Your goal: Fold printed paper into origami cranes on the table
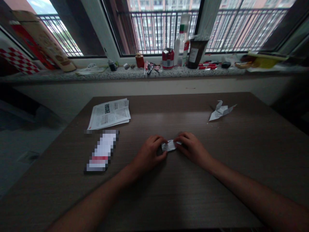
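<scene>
A small folded piece of white paper lies on the dark wooden table in the middle. My left hand pinches its left end with curled fingers. My right hand grips its right end, fingers pressed together on the paper. Both hands rest on the table top. Most of the paper is hidden between the fingers.
A finished folded paper figure lies at the back right. A stack of printed sheets sits at the back left, with a blurred flat object in front of it. The window sill behind holds cans, bottles and small items.
</scene>
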`<state>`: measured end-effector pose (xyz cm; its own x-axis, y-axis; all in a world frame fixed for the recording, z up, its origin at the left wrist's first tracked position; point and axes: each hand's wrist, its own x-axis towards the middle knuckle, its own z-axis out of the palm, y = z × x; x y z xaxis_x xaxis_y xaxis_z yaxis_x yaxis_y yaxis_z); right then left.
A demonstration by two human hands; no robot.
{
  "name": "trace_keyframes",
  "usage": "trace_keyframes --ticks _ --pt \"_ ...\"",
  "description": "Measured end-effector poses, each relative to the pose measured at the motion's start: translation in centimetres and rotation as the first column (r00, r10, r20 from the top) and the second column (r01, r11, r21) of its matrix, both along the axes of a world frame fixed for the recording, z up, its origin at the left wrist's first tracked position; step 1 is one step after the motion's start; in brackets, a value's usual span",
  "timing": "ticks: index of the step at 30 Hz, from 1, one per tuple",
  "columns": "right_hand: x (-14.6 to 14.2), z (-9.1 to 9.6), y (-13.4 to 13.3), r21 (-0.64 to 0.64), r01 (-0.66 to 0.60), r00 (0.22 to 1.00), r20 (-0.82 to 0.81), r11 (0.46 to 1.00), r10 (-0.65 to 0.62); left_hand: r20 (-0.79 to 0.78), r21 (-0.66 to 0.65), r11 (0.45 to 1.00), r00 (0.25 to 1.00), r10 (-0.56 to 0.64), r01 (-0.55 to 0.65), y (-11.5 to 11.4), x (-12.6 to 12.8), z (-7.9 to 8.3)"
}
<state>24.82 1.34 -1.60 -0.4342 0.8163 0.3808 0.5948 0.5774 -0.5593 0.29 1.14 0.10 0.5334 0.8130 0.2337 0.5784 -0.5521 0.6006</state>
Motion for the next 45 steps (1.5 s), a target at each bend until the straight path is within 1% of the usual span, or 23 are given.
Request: trace_keyframes --ticks 5,12,15,17,20,22,25,27,34,41,45 --pt "0.1 -0.4 0.3 -0.009 0.006 1.0 0.009 1.0 -0.006 0.008 -0.005 1.0 1.0 0.014 -0.014 -0.1 0.0 -0.2" --pt "0.2 -0.3 0.4 0.006 0.005 0.998 0.069 1.0 -0.005 -0.016 0.042 0.999 1.0 0.003 -0.002 -0.1 -0.4 -0.4" --pt "0.6 -0.3 0.6 0.018 -0.015 0.996 0.085 1.0 0.014 -0.07 0.061 0.997 0.996 -0.052 0.057 0.0 -0.9 -0.2" --pt "0.9 -0.3 0.8 0.028 -0.019 0.996 0.084 0.999 0.016 -0.098 0.055 0.991 0.989 -0.112 0.118 0.0 -1.4 0.1" --pt "1.4 -0.3 1.0 0.045 -0.02 0.996 0.083 0.999 0.016 -0.168 0.04 0.972 0.96 -0.224 0.233 -0.2 -2.0 0.7" --pt "1.5 -0.2 1.1 0.053 -0.02 0.996 0.089 0.998 0.015 -0.235 0.068 0.96 0.94 -0.249 0.271 -0.4 -2.3 1.0" --pt "1.6 -0.3 1.1 0.061 -0.015 0.996 0.091 0.998 0.009 -0.306 0.11 0.953 0.922 -0.238 0.282 -0.6 -2.5 1.2" --pt "1.5 -0.4 1.2 0.06 -0.017 0.996 0.093 0.998 0.012 -0.327 0.107 0.953 0.915 -0.237 0.285 -0.7 -2.5 1.4" --pt "1.5 -1.0 1.3 0.1 -0.006 0.992 0.128 0.995 -0.006 -0.366 0.077 0.954 0.898 -0.244 0.29 -0.7 -2.5 1.6" --pt "1.1 -0.5 0.7 0.105 0.018 0.984 0.176 0.994 -0.036 -0.378 0.067 0.951 0.889 -0.257 0.303 -0.7 -2.9 1.4" --pt "1.1 -0.4 0.7 0.113 0.02 0.983 0.181 0.993 -0.041 -0.4 0.083 0.953 0.886 -0.235 0.29 -0.8 -2.9 1.4"
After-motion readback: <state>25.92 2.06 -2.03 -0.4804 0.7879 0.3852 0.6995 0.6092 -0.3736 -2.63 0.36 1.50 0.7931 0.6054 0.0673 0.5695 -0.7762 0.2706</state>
